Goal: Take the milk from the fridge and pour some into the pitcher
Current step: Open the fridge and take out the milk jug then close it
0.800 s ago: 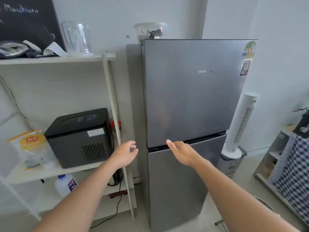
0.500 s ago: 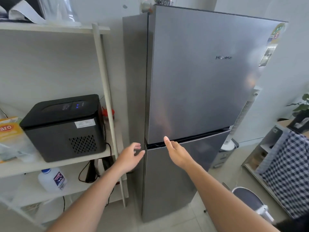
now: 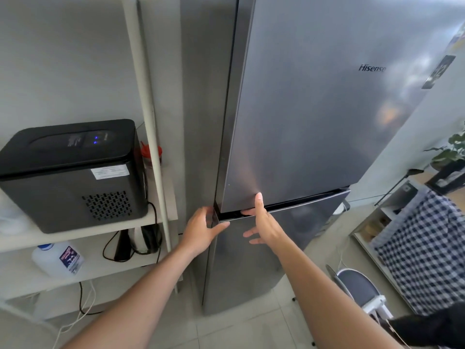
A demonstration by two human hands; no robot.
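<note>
So, both arms out toward the fridge [image 3: 302, 122]: left hand [image 3: 201, 229] cupped round the door corner, fingers spread; right hand [image 3: 264, 222] flat by the door seam, fingers splayed, holding nothing. Doors shut, milk unseen. Further left, black machine [image 3: 73, 172] on shelf [image 3: 75, 235].

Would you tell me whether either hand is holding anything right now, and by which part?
No loose object is held. The left hand curls around the fridge corner at the gap between its doors; the right hand reaches into that gap.
</note>
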